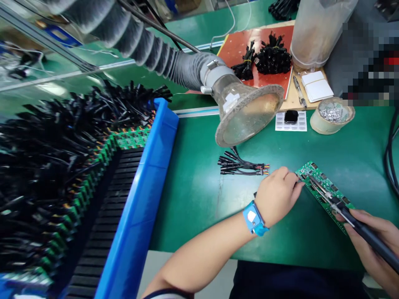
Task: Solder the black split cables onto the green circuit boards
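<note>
A green circuit board [321, 182] with several dark square parts lies slanted at the right of the mat. My right hand [374, 241] is closed round a black soldering iron [361, 228], with a thin metal tube along its front. Its tip reaches the board near the upper left end. Fingers of this hand are also close to the board's lower end. My left hand [277, 193], wearing a blue wrist strap [255, 218], pinches at the board's left edge. A black cable end [254, 194] pokes out behind it; the rest of that cable is hidden by the hand.
Several loose black cables [240, 164] lie left of my hand. A fume hose funnel [249, 116] hangs above them. A blue bin [140, 187] at left holds boards with cables. Behind are a tub of silvery bits [332, 118], a label sheet [291, 124] and bundled cables [272, 56].
</note>
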Tool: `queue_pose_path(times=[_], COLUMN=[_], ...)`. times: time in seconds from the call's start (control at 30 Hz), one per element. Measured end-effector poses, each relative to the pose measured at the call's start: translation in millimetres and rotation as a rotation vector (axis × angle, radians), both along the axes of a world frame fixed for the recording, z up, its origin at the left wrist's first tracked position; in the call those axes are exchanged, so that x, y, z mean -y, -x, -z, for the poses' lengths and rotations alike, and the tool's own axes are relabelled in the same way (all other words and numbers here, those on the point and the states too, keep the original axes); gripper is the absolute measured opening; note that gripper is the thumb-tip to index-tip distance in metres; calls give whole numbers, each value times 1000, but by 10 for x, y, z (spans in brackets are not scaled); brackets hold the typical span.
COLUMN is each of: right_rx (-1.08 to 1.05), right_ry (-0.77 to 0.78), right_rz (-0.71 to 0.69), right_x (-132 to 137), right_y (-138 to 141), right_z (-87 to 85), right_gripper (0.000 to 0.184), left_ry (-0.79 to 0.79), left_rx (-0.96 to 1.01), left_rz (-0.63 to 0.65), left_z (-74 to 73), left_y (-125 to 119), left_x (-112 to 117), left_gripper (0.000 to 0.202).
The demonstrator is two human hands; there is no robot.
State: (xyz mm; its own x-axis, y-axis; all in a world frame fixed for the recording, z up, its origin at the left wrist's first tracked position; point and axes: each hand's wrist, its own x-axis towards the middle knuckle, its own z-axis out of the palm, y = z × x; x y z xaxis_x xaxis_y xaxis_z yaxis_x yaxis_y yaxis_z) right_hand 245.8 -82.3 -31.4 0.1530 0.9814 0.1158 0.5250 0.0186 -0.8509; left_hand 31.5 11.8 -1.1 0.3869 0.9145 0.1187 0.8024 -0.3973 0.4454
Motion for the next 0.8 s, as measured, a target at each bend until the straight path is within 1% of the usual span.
queue_pose_path(times=[0.07, 0.13, 0.17, 0.2, 0.23, 0.27, 0.33, 0.4, 0.43, 0.57, 0.67, 0.8], right_rx=[-10, -23, -34, -49, -66, -86, -120, -140, -147, -192, -227, -141], right_ry=[16, 36, 46, 58, 55, 41, -7, -60, -75, -43, -28, -39], right_rz=[23, 32, 41, 53, 74, 98, 132, 159, 174, 176, 183, 183], right_x=[22, 35, 34, 26, 12, -9, -61, -106, -120, -109, -71, -9], right_y=[6, 14, 22, 34, 51, 72, 116, 148, 153, 134, 132, 104], right_z=[24, 46, 51, 47, 35, 16, -36, -81, -94, -103, -106, -89], right_gripper=[27, 30, 31, 32, 32, 32, 29, 25, 25, 28, 28, 36], left_ry=[-55, -111, -119, -107, -85, -64, -11, 20, 29, 3, -118, -324], left_rx=[78, 80, 51, 4, -53, -102, -132, -125, -119, -70, 49, 241], left_rz=[56, 22, -4, -15, -14, -11, 30, 50, 41, -78, -193, -336], left_z=[-79, -172, -210, -235, -247, -244, -214, -187, -186, -270, -330, -301], left_y=[186, 438, 571, 699, 813, 908, 1028, 1069, 1072, 1057, 1053, 1028], left_x=[-52, -119, -156, -192, -228, -261, -311, -337, -340, -303, -264, -242], left_gripper=[20, 19, 20, 26, 31, 30, 20, 11, 10, 11, 15, 22])
